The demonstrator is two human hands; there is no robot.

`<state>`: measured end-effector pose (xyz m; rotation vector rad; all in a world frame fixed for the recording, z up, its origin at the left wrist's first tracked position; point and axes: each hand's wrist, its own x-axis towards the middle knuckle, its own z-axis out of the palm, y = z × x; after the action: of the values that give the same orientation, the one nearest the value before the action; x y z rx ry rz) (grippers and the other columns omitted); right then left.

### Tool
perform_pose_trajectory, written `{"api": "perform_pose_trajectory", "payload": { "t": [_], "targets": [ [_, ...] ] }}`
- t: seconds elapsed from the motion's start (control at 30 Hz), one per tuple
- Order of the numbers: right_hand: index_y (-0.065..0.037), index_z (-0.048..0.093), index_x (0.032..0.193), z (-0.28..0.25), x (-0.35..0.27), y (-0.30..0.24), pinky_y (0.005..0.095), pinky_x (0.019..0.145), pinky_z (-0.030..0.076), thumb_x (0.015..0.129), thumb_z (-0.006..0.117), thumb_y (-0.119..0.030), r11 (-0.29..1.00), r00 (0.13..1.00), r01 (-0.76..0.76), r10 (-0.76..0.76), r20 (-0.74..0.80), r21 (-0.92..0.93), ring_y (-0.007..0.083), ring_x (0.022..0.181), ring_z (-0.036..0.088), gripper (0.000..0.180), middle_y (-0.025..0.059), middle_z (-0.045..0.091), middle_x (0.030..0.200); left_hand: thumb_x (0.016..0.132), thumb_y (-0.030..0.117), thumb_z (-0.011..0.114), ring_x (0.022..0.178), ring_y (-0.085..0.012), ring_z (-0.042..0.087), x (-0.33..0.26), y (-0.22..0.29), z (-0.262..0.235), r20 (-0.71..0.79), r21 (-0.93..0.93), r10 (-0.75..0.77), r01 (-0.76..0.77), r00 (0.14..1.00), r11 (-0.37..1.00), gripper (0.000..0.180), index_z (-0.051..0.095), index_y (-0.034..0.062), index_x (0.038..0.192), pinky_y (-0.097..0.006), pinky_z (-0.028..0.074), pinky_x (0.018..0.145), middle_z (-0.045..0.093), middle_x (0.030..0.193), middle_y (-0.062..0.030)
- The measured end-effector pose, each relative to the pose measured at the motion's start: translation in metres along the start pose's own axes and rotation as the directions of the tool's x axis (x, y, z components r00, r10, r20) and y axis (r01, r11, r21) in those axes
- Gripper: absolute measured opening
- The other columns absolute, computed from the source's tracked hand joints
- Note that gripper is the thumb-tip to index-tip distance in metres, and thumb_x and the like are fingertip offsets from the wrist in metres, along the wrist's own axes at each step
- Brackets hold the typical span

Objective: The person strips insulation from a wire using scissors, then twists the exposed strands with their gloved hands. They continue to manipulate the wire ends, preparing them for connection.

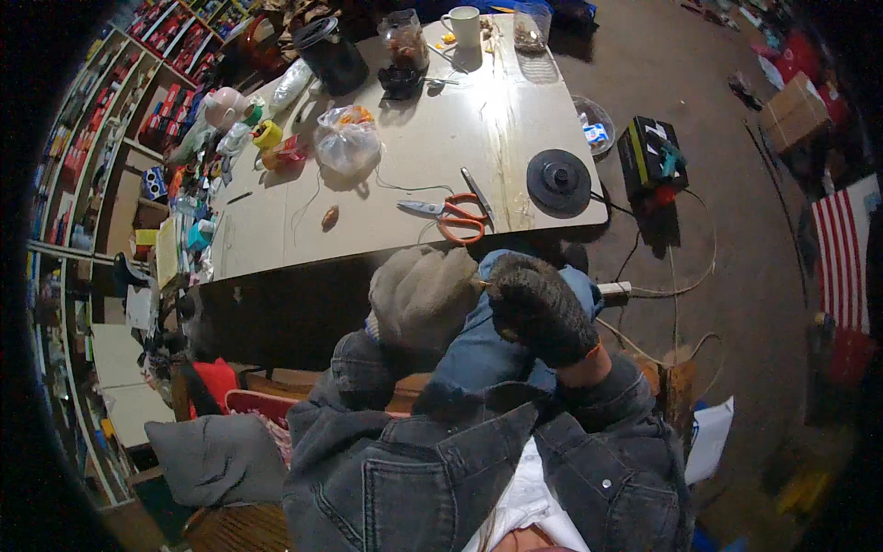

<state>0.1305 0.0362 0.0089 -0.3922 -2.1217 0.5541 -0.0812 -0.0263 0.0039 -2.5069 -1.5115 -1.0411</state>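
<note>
My left hand point(421, 296) wears a light grey knitted glove and rests on my raised knee in blue jeans point(478, 354), fingers curled. A dark fuzzy glove covers my right hand point(541, 308), which lies on the same knee right beside the left, also curled. Whether either hand pinches something small between them is hidden. Just beyond the hands is the near edge of a pale table point(414, 175), where orange-handled scissors point(455, 217) and a thin grey tool point(478, 195) lie closest. A black round disc point(558, 180) sits at the table's near right corner.
On the table stand a knotted plastic bag point(346, 140), a black pot point(331, 55), a jar point(405, 41), a white mug point(464, 25) and clutter along its left side. Shelves point(87, 166) fill the left. A black box point(651, 152), cables and a power strip point(614, 290) lie on the floor at right.
</note>
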Motion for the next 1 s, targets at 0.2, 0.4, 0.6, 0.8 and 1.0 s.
{"api": "perform_pose_trajectory", "payload": {
  "t": [0.2, 0.4, 0.6, 0.8, 1.0],
  "targets": [
    [-0.002, 0.068, 0.097, -0.009, -0.009, -0.005, 0.0263, 0.055, 0.049, 0.090, 0.069, -0.013, 0.292, 0.618, -0.642, 0.745, 0.253, 0.709, 0.0132, 0.064, 0.061, 0.013, 0.0064, 0.066, 0.084, 0.084, 0.021, 0.078, 0.109, -0.0279, 0.063, 0.026, -0.013, -0.007, -0.046, -0.328, 0.028, -0.041, 0.999, 0.944, 0.048, 0.060, 0.0098, 0.127, -0.038, 0.054, 0.091, 0.063, 0.119, -0.0143],
    [0.000, 0.070, 0.099, -0.016, -0.012, -0.003, 0.0253, 0.058, 0.049, 0.089, 0.069, -0.011, 0.542, 0.753, -0.606, 0.627, 0.199, 0.583, 0.0120, 0.066, 0.061, 0.015, 0.0070, 0.068, 0.086, 0.084, 0.010, 0.075, 0.106, -0.0274, 0.064, 0.018, -0.014, -0.022, 0.694, -0.619, -0.222, 0.725, 0.685, 0.303, 0.044, 0.060, 0.0080, 0.126, -0.036, 0.053, 0.091, 0.063, 0.119, -0.0131],
    [0.001, 0.071, 0.095, -0.020, -0.011, 0.004, 0.0290, 0.063, 0.051, 0.087, 0.069, -0.008, 0.779, 0.882, -0.449, 0.466, 0.077, 0.437, 0.0148, 0.073, 0.063, 0.012, 0.0097, 0.068, 0.086, 0.091, 0.021, 0.070, 0.087, -0.0157, 0.065, 0.044, -0.016, -0.020, 0.556, -0.681, 0.035, 0.431, 0.831, 0.593, 0.028, 0.064, 0.0038, 0.112, -0.027, 0.053, 0.074, 0.067, 0.101, -0.0089],
    [0.001, 0.069, 0.093, -0.023, -0.005, 0.004, 0.0307, 0.067, 0.051, 0.086, 0.068, -0.007, 0.814, 0.895, -0.433, 0.440, 0.075, 0.387, 0.0177, 0.074, 0.064, 0.011, 0.0113, 0.068, 0.086, 0.098, 0.020, 0.059, 0.074, -0.0137, 0.065, 0.053, 0.012, -0.032, 0.867, -0.447, -0.250, 0.895, 0.432, -0.004, 0.023, 0.065, 0.0011, 0.109, -0.026, 0.053, 0.066, 0.068, 0.087, -0.0065],
    [0.000, 0.064, 0.086, -0.017, -0.008, -0.002, 0.0268, 0.057, 0.045, 0.092, 0.064, -0.012, 0.562, 0.719, -0.645, 0.676, 0.162, 0.518, 0.0125, 0.063, 0.056, 0.013, 0.0047, 0.059, 0.074, 0.088, 0.014, 0.070, 0.073, -0.0258, 0.071, 0.040, 0.021, -0.005, 0.116, -0.219, -0.068, 0.093, 0.991, 0.971, 0.016, 0.068, 0.0013, 0.098, -0.035, 0.054, 0.062, 0.072, 0.089, -0.0103]
  ]
}}
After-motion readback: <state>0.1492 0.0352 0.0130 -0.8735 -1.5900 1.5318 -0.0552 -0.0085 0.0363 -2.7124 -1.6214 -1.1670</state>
